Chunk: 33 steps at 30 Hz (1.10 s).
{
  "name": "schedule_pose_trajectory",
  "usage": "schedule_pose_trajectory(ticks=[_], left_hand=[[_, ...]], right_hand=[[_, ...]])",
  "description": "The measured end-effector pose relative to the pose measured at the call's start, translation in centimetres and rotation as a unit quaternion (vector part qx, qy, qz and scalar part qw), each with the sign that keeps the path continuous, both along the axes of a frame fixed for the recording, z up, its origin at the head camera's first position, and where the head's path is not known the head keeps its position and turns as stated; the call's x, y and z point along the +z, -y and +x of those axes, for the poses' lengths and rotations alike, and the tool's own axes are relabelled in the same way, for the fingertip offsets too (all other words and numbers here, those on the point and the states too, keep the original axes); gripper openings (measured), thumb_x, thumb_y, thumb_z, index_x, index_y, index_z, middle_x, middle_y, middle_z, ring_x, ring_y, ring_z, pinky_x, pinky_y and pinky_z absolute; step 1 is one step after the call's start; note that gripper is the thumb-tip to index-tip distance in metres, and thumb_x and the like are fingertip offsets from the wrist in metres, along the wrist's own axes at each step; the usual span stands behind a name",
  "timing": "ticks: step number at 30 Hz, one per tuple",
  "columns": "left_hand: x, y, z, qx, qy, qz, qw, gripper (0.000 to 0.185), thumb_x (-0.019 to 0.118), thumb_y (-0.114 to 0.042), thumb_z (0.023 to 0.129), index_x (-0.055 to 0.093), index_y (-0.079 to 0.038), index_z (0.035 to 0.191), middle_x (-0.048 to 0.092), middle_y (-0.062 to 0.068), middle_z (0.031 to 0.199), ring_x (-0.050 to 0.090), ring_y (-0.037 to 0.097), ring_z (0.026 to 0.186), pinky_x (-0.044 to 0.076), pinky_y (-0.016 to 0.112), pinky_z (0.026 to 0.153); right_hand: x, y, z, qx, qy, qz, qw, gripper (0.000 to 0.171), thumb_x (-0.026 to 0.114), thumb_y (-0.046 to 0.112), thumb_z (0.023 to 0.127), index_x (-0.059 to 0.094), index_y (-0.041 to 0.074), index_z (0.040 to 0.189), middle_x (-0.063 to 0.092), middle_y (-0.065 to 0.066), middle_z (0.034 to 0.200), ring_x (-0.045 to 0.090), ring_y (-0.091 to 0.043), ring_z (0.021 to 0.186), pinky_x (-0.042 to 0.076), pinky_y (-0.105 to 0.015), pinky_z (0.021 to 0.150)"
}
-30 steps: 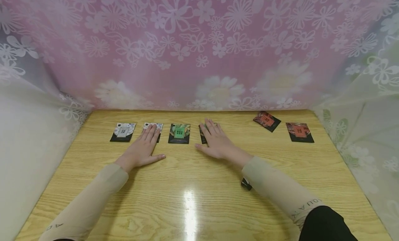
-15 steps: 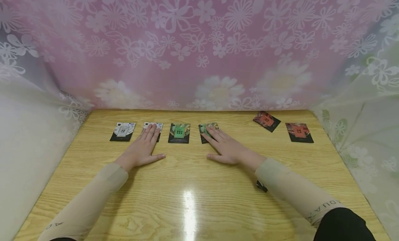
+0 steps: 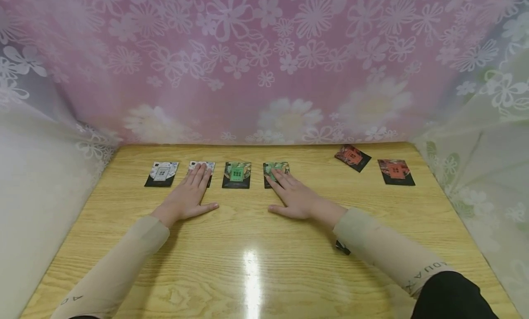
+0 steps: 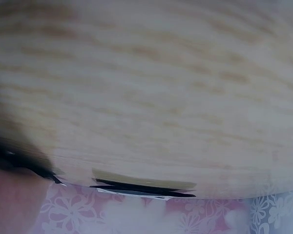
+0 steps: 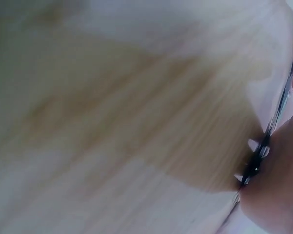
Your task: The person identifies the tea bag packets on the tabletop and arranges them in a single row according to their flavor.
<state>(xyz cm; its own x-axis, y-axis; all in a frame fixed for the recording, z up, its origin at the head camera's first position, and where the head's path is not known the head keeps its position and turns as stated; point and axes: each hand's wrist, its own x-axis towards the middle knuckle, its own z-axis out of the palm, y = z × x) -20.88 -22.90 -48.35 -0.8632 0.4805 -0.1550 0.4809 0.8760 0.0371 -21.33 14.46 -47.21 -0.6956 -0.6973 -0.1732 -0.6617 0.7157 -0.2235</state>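
Both hands lie flat with straight fingers in the head view. My left hand (image 3: 188, 195) rests its fingertips on a white-and-black sachet (image 3: 194, 165), hiding most of it. The fingertips of my right hand (image 3: 295, 198) lie on a green-and-black sachet (image 3: 269, 167) and cover its lower right part. Between the hands lies another green-and-black sachet (image 3: 236, 175), flat and untouched. A second white-and-black sachet (image 3: 161, 174) is left of my left hand. The left wrist view shows a flat sachet edge-on (image 4: 141, 190) beyond the tabletop.
Two red-and-black sachets lie at the right: one tilted (image 3: 352, 158) near the back edge, one straighter (image 3: 396, 172). A small black object (image 3: 341, 247) shows partly from under the right sleeve. A floral curtain (image 3: 264, 66) borders the wooden table (image 3: 198, 264) at the back and sides.
My right hand has drawn back to the right and toward me, uncovering more of the green-and-black sachet, then shifted slightly left. My left hand has stayed in place.
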Motion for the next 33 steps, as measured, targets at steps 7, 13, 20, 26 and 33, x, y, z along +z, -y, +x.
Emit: schedule_pose_trajectory(ticks=[7,13,20,26,33], left_hand=[[0.0,0.1,-0.1,0.002,-0.003,0.002,1.0000,0.111,0.052,-0.070,0.102,0.002,0.004,0.169,-0.005,0.028,0.177,-0.004,0.044,0.166,0.008,0.057,0.136],[-0.3,0.2,-0.3,0.002,-0.005,0.006,1.0000,0.110,0.051,-0.070,0.102,0.002,0.003,0.169,-0.006,0.027,0.177,-0.004,0.043,0.166,0.008,0.056,0.137],[-0.2,0.1,-0.1,0.002,0.000,0.008,1.0000,0.109,0.051,-0.068,0.103,0.002,0.004,0.169,-0.006,0.027,0.177,-0.005,0.044,0.166,0.007,0.057,0.137],[-0.2,0.1,0.0,0.003,0.001,0.007,1.0000,0.110,0.052,-0.068,0.103,0.002,0.004,0.169,-0.006,0.028,0.177,-0.005,0.044,0.166,0.007,0.057,0.136],[-0.2,0.1,-0.1,0.000,-0.001,0.010,0.9999,0.110,0.053,-0.068,0.103,0.003,0.004,0.169,-0.005,0.028,0.177,-0.004,0.044,0.166,0.007,0.057,0.136]], right_hand=[[0.3,0.7,0.3,-0.012,0.003,0.005,1.000,0.092,0.039,0.065,0.109,0.004,0.007,0.172,-0.004,-0.021,0.179,0.001,-0.038,0.167,0.011,-0.055,0.137],[0.8,1.2,0.4,-0.022,0.005,0.019,1.000,0.093,0.039,0.066,0.109,0.002,0.007,0.172,-0.005,-0.021,0.179,0.000,-0.037,0.167,0.010,-0.053,0.137],[1.2,1.6,0.9,-0.024,0.020,0.022,0.999,0.093,0.040,0.063,0.110,0.002,0.005,0.171,-0.006,-0.022,0.178,-0.002,-0.039,0.167,0.009,-0.056,0.137],[1.0,1.9,1.0,-0.031,0.019,0.023,0.999,0.092,0.040,0.064,0.110,0.003,0.007,0.172,-0.006,-0.021,0.179,-0.002,-0.038,0.167,0.010,-0.055,0.137],[0.3,2.0,0.5,-0.038,0.018,0.036,0.998,0.093,0.036,0.068,0.109,-0.003,0.011,0.172,-0.011,-0.017,0.179,-0.006,-0.035,0.167,0.007,-0.053,0.138]])
